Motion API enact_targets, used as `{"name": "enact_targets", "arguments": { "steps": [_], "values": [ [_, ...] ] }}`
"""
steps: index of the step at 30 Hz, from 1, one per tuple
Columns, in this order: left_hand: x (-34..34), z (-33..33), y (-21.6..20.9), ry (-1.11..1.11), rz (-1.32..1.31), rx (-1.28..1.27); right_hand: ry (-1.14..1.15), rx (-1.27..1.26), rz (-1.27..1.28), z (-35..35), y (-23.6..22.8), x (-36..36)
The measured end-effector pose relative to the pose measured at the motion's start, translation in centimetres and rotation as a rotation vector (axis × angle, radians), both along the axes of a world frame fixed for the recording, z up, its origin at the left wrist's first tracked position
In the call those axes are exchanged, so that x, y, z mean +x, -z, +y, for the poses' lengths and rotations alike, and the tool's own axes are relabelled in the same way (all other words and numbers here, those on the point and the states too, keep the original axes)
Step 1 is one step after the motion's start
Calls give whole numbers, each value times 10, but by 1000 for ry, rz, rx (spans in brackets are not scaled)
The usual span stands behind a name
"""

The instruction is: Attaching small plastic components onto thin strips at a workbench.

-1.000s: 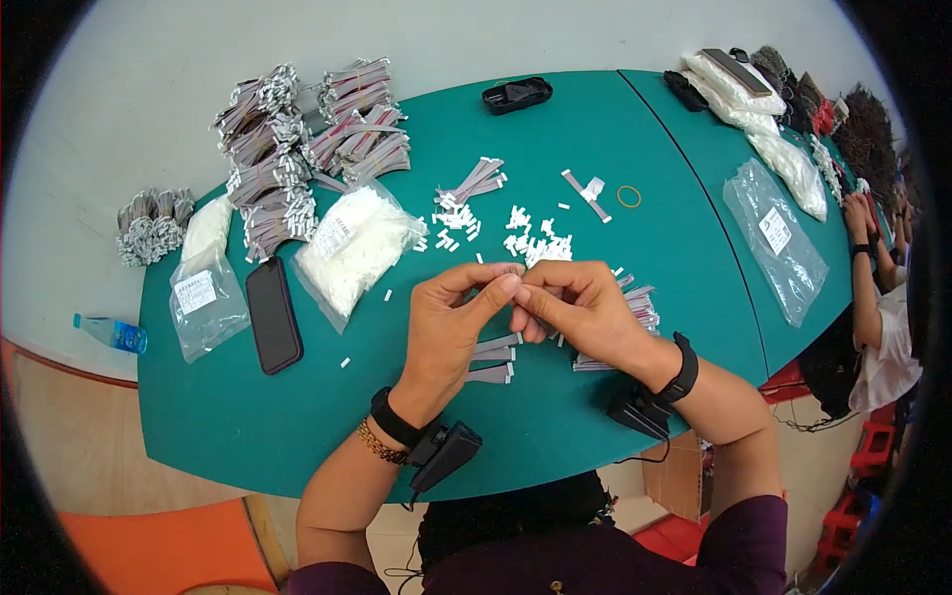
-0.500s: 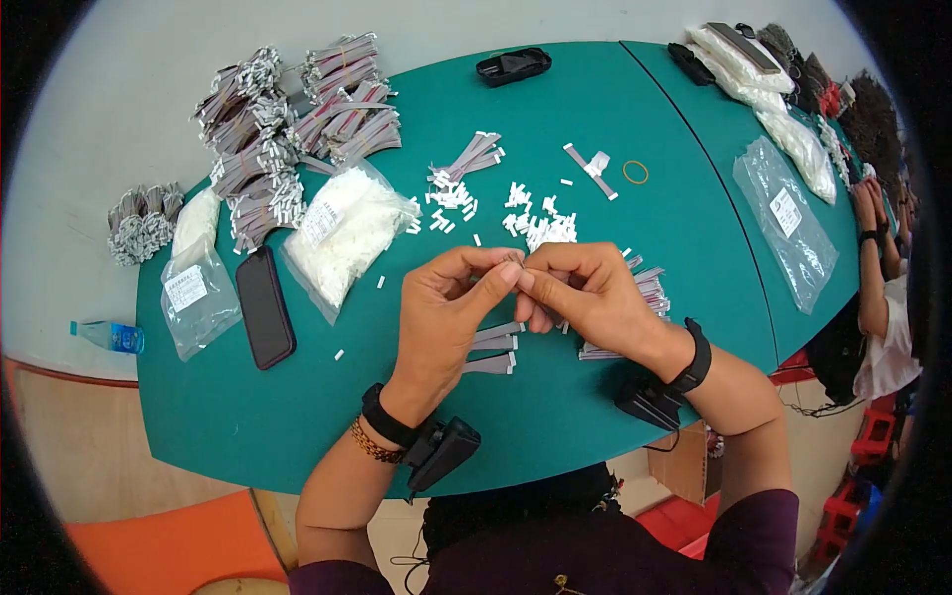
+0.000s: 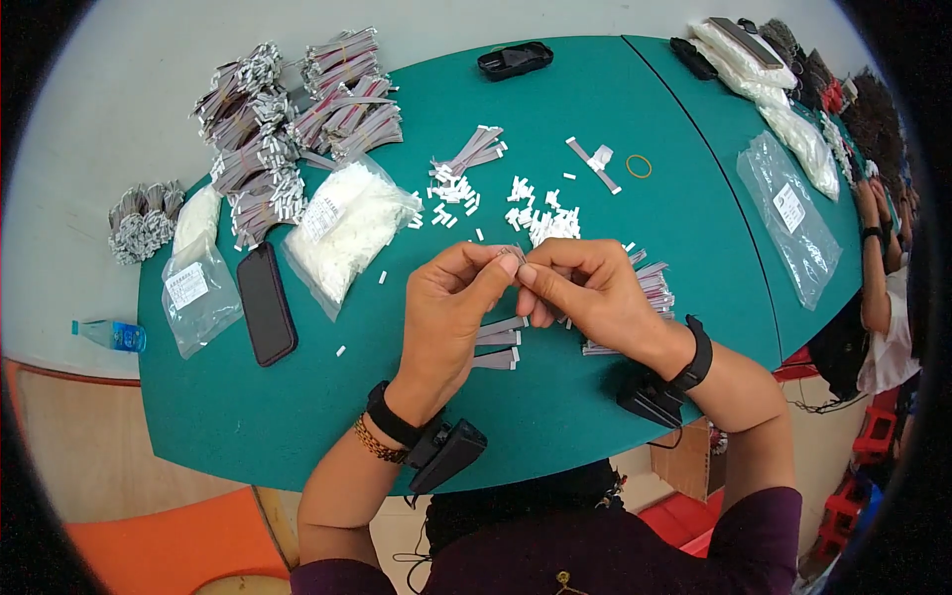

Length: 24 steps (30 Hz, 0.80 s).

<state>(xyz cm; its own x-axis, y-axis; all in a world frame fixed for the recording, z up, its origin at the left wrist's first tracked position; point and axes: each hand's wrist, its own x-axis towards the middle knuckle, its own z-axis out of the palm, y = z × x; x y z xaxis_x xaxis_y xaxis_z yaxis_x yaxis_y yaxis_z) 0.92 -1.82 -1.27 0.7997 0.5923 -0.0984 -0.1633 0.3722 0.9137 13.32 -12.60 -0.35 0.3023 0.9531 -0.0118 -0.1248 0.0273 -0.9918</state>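
Above the table's middle, my left hand (image 3: 453,307) and my right hand (image 3: 587,293) meet fingertip to fingertip. Both are closed in a pinch on a small grey ribbon cable (image 3: 512,252), most of it hidden by the fingers. Finished-looking flat cables with white ends (image 3: 498,355) lie just under my left hand. A further bundle of flat cables (image 3: 654,288) sits partly behind my right wrist. Just beyond the hands is a heap of small white connector pieces (image 3: 553,226). A second scatter of white pieces (image 3: 451,190) lies left of it, beneath several flat cables (image 3: 476,149).
Large stacks of bundled cables (image 3: 248,149) stand at the back left, beside a clear bag of white pieces (image 3: 342,233) and a phone (image 3: 266,302). One cable (image 3: 595,167) and a rubber band (image 3: 639,166) lie to the right. Another person's arm (image 3: 873,258) shows far right.
Both hands keep their pinch at nearly the same place, with only slight finger movement. The whole view has shifted a little.
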Motion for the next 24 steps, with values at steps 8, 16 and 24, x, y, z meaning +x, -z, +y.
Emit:
{"name": "enact_targets", "arguments": {
  "steps": [8, 16, 24],
  "values": [
    [1, -3, -4, -57, 12, 204, -22, -21, -24, 1, -2, 3],
    [0, 0, 1, -21, 8, 18, 12, -2, 1, 1, 0, 1],
    [1, -2, -7, -47, -5, 224, -16, -11, -40, 1, -4, 2]
  ]
}}
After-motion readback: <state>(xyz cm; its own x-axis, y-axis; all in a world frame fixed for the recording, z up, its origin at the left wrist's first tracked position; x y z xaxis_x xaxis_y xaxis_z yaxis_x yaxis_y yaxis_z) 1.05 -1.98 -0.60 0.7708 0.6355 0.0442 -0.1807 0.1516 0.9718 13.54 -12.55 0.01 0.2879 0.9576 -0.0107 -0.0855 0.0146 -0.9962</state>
